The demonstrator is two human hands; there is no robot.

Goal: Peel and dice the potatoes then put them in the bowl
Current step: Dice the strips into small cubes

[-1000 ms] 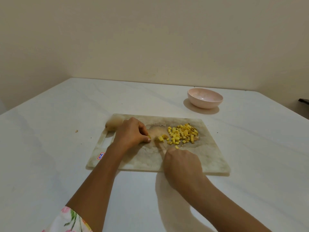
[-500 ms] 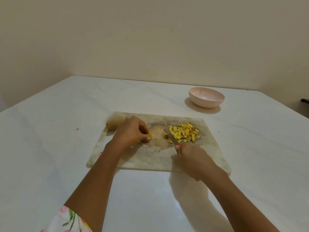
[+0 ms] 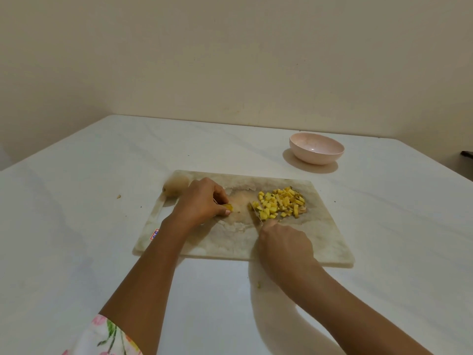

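A marble cutting board point(image 3: 325, 242) lies in front of me on the white table. My left hand point(image 3: 202, 201) pinches a small yellow potato piece point(image 3: 227, 207) against the board. My right hand point(image 3: 285, 244) grips a knife point(image 3: 256, 212) whose blade rests against the left side of a pile of yellow potato dice point(image 3: 280, 203). A whole unpeeled potato point(image 3: 175, 188) sits at the board's far left corner, behind my left hand. The pink bowl point(image 3: 316, 151) stands beyond the board to the right, with nothing visible inside.
The white table point(image 3: 76, 226) runs to beige walls at the back and left. Small scraps lie on the table left of the board point(image 3: 118, 196), and a yellow bit point(image 3: 259, 285) lies by my right wrist. A dark object point(image 3: 467, 155) shows at the right edge.
My right hand has swept the knife to the right, pushing the freshly cut dice into the pile. My left hand has stayed on the remaining potato piece.
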